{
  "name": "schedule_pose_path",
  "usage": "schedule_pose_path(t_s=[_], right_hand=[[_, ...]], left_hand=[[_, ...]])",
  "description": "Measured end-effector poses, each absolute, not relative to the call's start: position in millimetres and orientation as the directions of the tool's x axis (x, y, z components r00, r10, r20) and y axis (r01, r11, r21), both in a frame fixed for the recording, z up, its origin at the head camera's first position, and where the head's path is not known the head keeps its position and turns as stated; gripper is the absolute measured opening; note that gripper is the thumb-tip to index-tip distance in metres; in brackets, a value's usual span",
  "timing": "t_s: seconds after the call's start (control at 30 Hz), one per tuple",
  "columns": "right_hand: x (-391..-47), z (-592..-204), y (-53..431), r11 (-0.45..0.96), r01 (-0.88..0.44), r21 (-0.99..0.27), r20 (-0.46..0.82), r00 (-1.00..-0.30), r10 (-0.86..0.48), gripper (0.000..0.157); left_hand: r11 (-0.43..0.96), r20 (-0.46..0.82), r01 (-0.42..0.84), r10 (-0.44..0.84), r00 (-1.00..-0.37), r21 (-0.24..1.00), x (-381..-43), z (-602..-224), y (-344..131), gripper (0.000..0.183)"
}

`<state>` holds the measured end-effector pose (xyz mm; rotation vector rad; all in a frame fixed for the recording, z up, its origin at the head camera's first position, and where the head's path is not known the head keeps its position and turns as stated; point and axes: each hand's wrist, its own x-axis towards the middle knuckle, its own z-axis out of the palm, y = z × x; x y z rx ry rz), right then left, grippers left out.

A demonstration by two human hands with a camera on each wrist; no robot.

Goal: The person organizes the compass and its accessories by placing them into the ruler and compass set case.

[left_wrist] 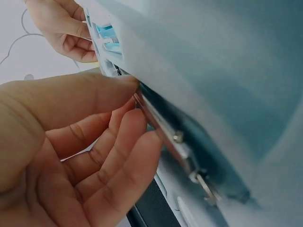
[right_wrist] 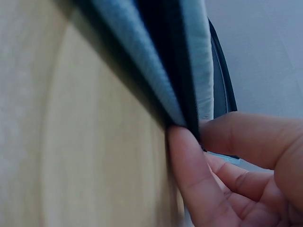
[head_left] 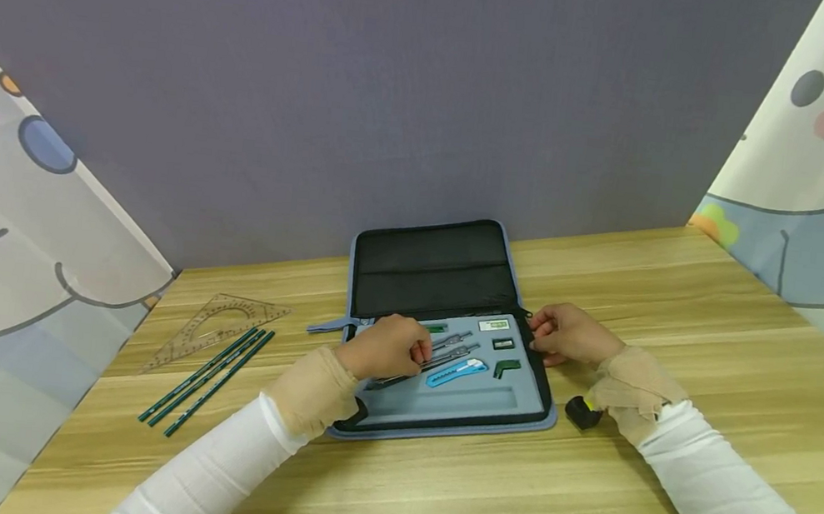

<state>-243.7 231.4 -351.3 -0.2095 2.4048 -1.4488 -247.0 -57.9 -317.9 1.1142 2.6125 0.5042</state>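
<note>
Case [head_left: 429, 267] holds cutter [head_left: 456, 373], eraser [head_left: 494, 324], sharpener [head_left: 503, 344] and metal instruments [head_left: 456, 352].

A study or craft desk, whether at home or elsewhere unclear, is suggested by a wood-grain tabletop [head_left: 432, 494] backed by a plain grey panel [head_left: 321, 113] and flanked by cartoon-printed sheets [head_left: 821, 241]. Green pencils [head_left: 206, 378], a clear set square [head_left: 183, 342] and an open drawing-tool case [head_left: 433, 269] are laid out.

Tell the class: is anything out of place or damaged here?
Three dark green pencils and a transparent set square lie loose left of the open zip case, although its insert has a bare long recess; that looks mildly odd. Nothing visible appears spilled or damaged.
</note>
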Motion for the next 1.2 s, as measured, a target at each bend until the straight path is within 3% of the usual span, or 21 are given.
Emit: schedule_pose_path(t_s=[1.0,1.2], right_hand=[[-245,-353,231,0.475,0.035,-0.879,-0.197,-0.935,-0.296,0.034],[-245,-352,232,0.482,0.029,-0.876,-0.195,-0.935,-0.297,0.034]], left_hand=[[0.674,-0.144,0.607,0.711,-0.689,0.422,-246,-315,-58,0.017],[0.709,-0.138,0.586,0.675,-0.725,0.393,-248,-308,-67,0.017]])
